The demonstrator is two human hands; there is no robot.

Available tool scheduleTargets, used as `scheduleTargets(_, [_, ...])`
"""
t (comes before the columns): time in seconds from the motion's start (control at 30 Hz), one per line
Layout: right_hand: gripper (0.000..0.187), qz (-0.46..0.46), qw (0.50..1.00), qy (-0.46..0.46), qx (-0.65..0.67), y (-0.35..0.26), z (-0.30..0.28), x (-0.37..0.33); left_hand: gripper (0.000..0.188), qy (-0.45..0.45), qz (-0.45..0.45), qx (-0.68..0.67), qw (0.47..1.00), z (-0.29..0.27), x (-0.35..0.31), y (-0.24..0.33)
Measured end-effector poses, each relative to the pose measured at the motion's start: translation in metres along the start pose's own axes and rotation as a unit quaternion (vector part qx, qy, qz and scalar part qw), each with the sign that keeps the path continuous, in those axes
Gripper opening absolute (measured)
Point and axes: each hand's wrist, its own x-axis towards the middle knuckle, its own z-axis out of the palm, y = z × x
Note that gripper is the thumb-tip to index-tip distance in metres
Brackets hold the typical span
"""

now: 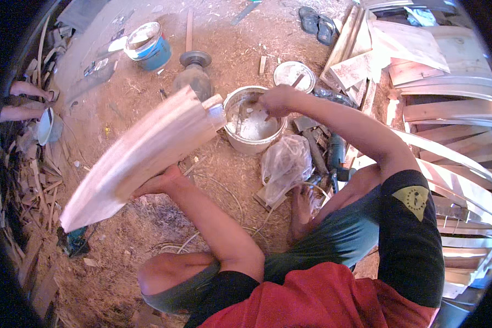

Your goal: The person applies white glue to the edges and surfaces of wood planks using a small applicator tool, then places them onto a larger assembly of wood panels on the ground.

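Note:
My left hand [159, 183] supports a long curved piece of pale wood [131, 156] from below, its narrow end pointing to the lower left. The wider end, with a short stub, comes close to a white bucket [255, 146] holding pale, whitish material. Over the bucket's right rim, my right hand [277, 101] is closed with its fingers reaching inside; what it grips is hidden. Just beyond that hand, a short brown stick [298, 81] shows over a white lid [306, 70]; I cannot tell whether the hand holds it.
A clear plastic bag [287, 164] lies before my foot, beside a teal power tool [338, 153]. Behind the bucket stand a dark flared metal object [195, 76] and a blue bucket [150, 52]. Planks [415, 49] fill the right. Another person's bare limbs [27, 112] show at left.

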Motion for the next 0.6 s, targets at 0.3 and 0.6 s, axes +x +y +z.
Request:
scheduleTargets(0.3, [0.019, -0.066, 0.956, 0.049, 0.282, 0.078, -0.012, -0.029, 0.093, -0.034, 0.050, 0.180, 0.982, 0.042, 0.006, 0.030])
scheduleTargets(0.6, [0.017, -0.080, 0.933, 0.054, 0.346, 0.090, -0.001, -0.028, 0.059, -0.001, 0.233, 0.308, 0.922, 0.165, 0.050, 0.143])
